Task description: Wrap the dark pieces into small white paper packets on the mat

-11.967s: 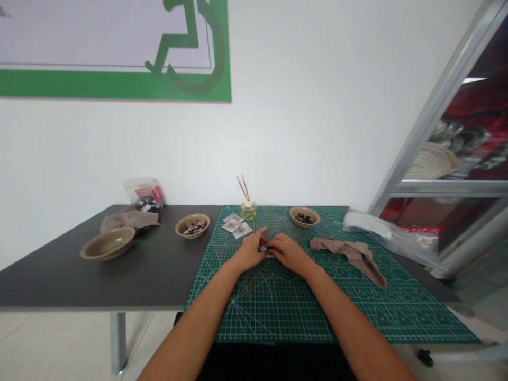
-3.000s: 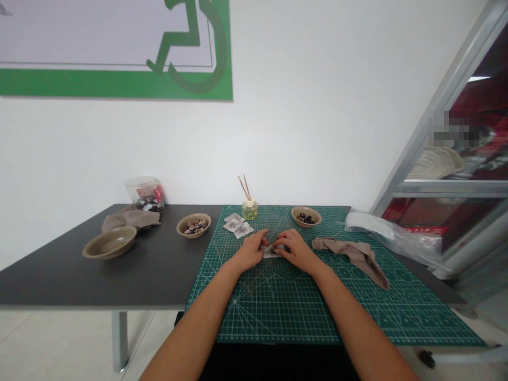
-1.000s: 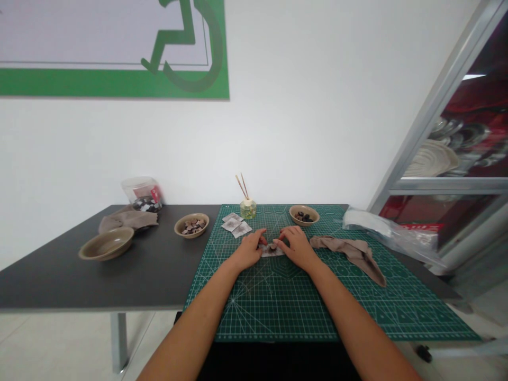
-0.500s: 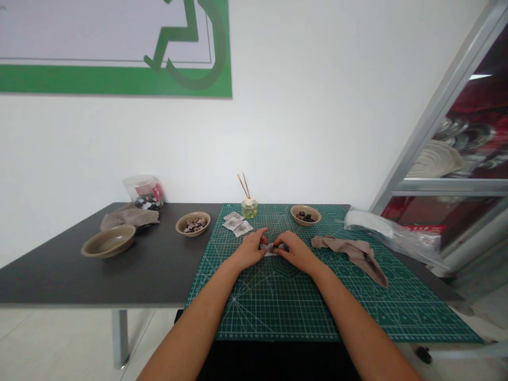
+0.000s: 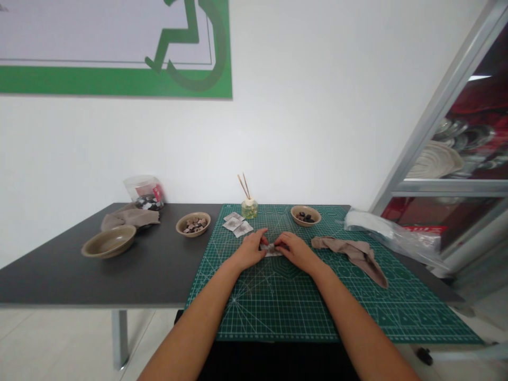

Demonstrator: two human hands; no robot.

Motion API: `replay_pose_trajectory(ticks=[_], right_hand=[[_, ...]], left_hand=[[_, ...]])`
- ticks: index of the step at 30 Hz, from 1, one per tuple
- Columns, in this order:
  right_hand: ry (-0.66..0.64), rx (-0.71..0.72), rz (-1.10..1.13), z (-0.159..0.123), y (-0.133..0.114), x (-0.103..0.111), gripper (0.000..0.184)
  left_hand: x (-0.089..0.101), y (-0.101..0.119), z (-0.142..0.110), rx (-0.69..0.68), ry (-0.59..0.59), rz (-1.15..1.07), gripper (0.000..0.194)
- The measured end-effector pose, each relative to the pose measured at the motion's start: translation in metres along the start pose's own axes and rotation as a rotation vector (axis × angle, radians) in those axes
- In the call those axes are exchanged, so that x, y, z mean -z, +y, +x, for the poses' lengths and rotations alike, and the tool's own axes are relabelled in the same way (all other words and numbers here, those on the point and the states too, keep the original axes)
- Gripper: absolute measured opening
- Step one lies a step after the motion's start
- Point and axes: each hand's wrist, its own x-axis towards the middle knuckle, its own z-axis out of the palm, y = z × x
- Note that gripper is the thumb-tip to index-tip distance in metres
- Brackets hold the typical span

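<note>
Both hands meet over a small whitish paper with a grey printed pattern (image 5: 272, 251) on the green cutting mat (image 5: 278, 312). The paper looks folded or rolled up; whether anything lies inside is hidden. My left hand (image 5: 254, 247) pinches its left end with bent fingers. On the right end, the fingertips of my right hand (image 5: 294, 250) are closed. Just beyond my left hand lie several flat printed paper squares (image 5: 238, 224), partly overlapping. A small bowl with dark pieces (image 5: 305, 216) stands behind my right hand.
A reed diffuser (image 5: 250, 207) stands at the mat's back. Rightward lie a crumpled brown cloth (image 5: 353, 251) and a clear plastic bag (image 5: 392, 235). On the dark table (image 5: 159, 280) are a bowl of brown pieces (image 5: 193, 224), another bowl (image 5: 109, 242), a cloth (image 5: 130, 216) and a clear container (image 5: 145, 191).
My right fingers have shifted slightly along the paper, so a little more of its right part shows. My left hand stays almost where it was.
</note>
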Motion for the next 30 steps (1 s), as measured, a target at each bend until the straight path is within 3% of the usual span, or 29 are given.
replay_pose_trajectory(ticks=[30], right_hand=[[-0.015,0.056,0.02,0.0,-0.0021,-0.0009,0.015]], left_hand=[[0.0,0.0,0.0009,-0.001,0.004,0.008,0.062]])
